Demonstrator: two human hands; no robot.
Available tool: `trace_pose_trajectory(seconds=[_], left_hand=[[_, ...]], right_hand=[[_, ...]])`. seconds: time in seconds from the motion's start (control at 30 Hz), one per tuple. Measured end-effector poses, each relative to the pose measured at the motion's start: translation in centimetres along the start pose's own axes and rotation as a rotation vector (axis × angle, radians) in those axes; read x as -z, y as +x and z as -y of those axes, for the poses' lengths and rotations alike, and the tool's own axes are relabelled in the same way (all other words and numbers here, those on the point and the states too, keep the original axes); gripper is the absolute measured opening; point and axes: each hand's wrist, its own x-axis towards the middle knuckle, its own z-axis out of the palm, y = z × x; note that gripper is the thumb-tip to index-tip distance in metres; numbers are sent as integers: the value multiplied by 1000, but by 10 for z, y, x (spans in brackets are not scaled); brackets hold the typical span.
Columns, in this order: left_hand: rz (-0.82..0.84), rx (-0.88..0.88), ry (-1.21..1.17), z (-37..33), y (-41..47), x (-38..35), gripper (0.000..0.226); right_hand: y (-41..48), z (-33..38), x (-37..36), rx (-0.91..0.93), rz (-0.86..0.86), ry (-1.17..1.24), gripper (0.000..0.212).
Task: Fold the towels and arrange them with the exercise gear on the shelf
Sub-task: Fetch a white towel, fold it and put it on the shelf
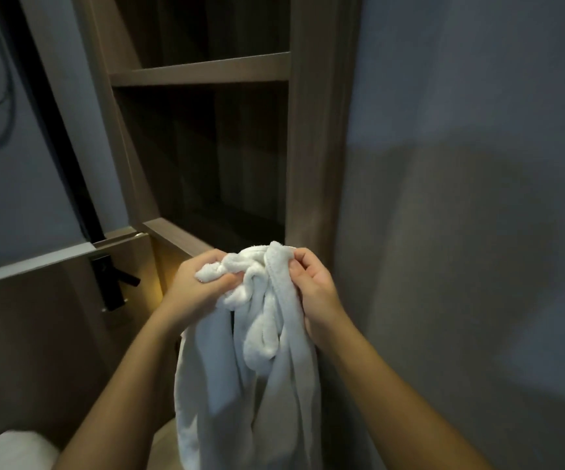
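A white towel hangs bunched and crumpled in front of me, its top edge gathered between both hands. My left hand grips the left part of the bunched top. My right hand pinches the hem on the right side. Behind the towel stands a wooden shelf unit with dark open compartments. No exercise gear shows in view.
A grey wall runs along the right of the shelf. To the left are a wooden panel with a black fitting, a warm light strip, dark cables on the wall, and something white at the bottom left corner.
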Motion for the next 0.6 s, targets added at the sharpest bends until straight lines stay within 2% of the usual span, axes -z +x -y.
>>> trace_pose_trajectory(seconds=[0.13, 0.27, 0.4, 0.6], left_hand=[[-17, 11, 28, 29, 13, 23, 21], [-50, 60, 52, 60, 25, 39, 23], [-53, 88, 40, 88, 39, 53, 18], [45, 106, -27, 134, 76, 77, 25]], right_hand=[[29, -34, -17, -37, 84, 50, 17], [51, -65, -34, -20, 68, 12, 14], [66, -87, -48, -93, 58, 20, 14], [97, -118, -73, -140, -31, -28, 15]])
